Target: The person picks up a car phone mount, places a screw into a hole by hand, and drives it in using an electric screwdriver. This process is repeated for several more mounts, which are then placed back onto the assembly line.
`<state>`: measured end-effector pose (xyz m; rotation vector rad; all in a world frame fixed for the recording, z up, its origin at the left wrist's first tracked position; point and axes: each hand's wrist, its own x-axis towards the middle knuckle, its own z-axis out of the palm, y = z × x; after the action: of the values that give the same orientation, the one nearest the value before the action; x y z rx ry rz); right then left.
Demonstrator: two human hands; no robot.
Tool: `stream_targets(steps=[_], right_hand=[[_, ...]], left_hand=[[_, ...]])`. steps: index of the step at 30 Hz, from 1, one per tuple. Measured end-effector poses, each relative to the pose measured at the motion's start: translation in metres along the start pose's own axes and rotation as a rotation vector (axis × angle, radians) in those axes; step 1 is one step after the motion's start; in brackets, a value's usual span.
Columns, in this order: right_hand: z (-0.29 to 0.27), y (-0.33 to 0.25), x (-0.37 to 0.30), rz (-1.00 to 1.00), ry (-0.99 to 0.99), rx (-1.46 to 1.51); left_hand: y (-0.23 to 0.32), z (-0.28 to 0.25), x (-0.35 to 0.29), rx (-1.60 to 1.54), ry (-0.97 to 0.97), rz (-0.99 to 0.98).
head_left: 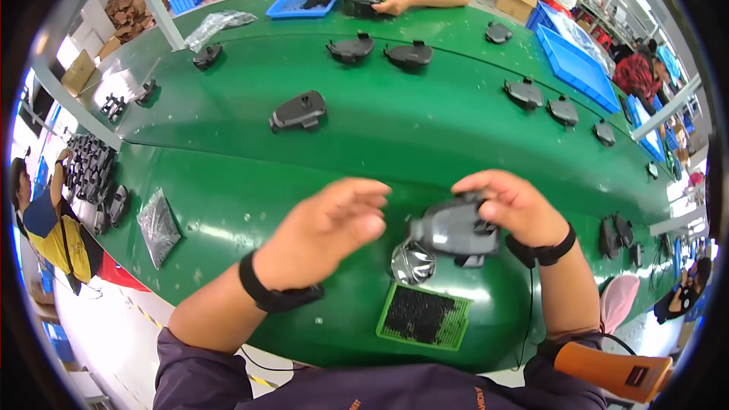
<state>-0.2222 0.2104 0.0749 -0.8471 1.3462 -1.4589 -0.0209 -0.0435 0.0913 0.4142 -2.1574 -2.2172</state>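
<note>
My right hand (518, 209) grips the right side of a dark grey plastic housing (449, 229), thumb and fingers closed on its edge, just above the green work surface. To the left of it, my left hand (326, 229) is raised with thumb and fingers apart and nothing between them. A small round shiny dish (413, 263) stands by the housing's lower left corner. Nearer to me lies a green perforated tray (457, 325) with small black parts, probably screws (416, 314), in rows.
Similar grey housings (300, 111) lie along the table. Across it a person's hands (391, 1) work on one with a driver, beside a blue tray (277, 9). A plastic bag (159, 228) lies at left, an orange tool (613, 372) at lower right.
</note>
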Motion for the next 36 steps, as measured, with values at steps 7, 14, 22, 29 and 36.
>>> stream_targets(steps=[7, 14, 22, 29, 36], right_hand=[[0.042, 0.031, -0.019, 0.176, 0.133, 0.020], [0.054, 0.066, -0.026, 0.245, 0.326, -0.104], [0.050, 0.055, -0.031, 0.368, 0.341, -0.141], [0.031, 0.063, -0.056, 0.276, 0.494, -0.059], [0.038, 0.052, -0.124, 0.464, 0.666, -0.371]], left_hand=[[-0.014, 0.055, -0.013, 0.232, -0.219, -0.124], [-0.050, 0.052, -0.014, 0.558, -0.141, 0.050], [-0.062, 0.065, -0.004, 0.140, -0.129, -0.162], [-0.068, 0.081, 0.029, 0.222, -0.217, -0.056], [-0.029, 0.061, -0.027, 0.657, -0.078, 0.085]])
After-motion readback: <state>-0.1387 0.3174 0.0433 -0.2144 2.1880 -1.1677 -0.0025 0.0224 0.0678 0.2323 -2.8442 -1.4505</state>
